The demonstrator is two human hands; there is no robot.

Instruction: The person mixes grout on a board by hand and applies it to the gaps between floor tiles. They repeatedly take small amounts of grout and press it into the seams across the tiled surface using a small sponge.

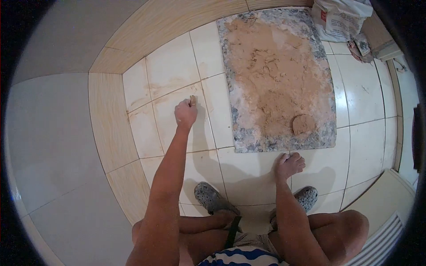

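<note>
My left hand is closed, stretched out over the floor tiles to the left of the slab. A small tan piece sticks out from its fingers; its kind is too small to tell. My right hand hangs just in front of the slab's near edge with its fingers curled in, and anything inside them is hidden. On the speckled grey stone slab lies a spread of crumbly brown clay-like material. A rounded, flat-sided lump of the same colour sits near its front right corner.
Brown smears mark the white floor tiles at the left. A white printed sack stands at the back right, beside a crumpled cloth-like item. My clogs rest on the tiles. Wood-patterned tiles line the left wall.
</note>
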